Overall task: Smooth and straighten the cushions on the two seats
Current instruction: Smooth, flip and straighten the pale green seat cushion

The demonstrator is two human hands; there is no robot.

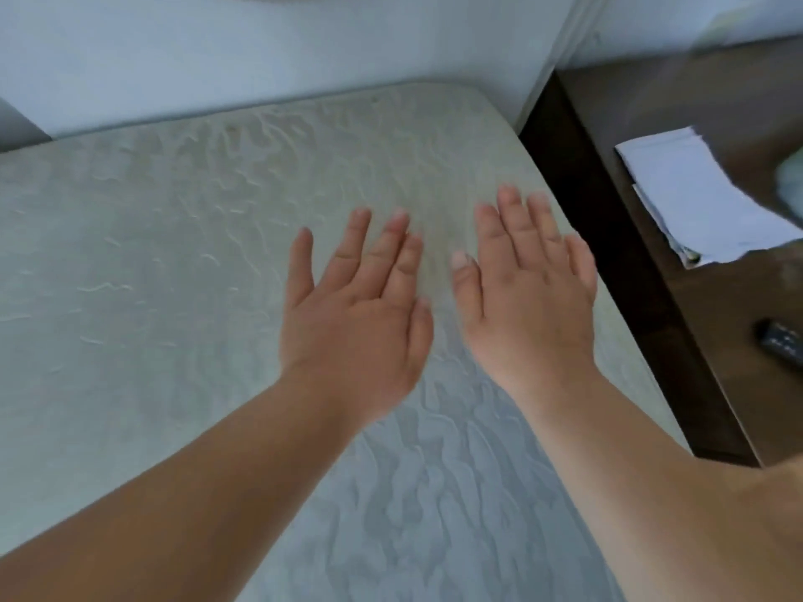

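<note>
A: Where is the cushion?

B: The pale, quilted cushion point(174, 254) fills most of the frame, from the left edge to its rounded corner in the upper middle. Its raised, wavy pattern runs all over the surface.

A: And the hands?

B: Both are over it, just right of centre. The left hand point(352, 310) is palm down with its fingers spread and straight, holding nothing. The right hand point(528, 297) sits just beside it, also flat, fingers extended and close together, empty too. Whether the palms press on the fabric or hover just above it, I cannot tell; the frame is a little blurred.

A: What else is around?

B: A dark wooden table point(738, 319) stands along the cushion's right edge, in the right part of the frame. On it lies a stack of white papers point(695, 189) at the upper right, and a small black object point(780, 343) at the right edge, too blurred to name. A light wall point(260, 45) runs across the top, behind the cushion.

A: Anything lying on the cushion?

B: Only the two forearms cross it, coming up from the bottom of the frame.
</note>
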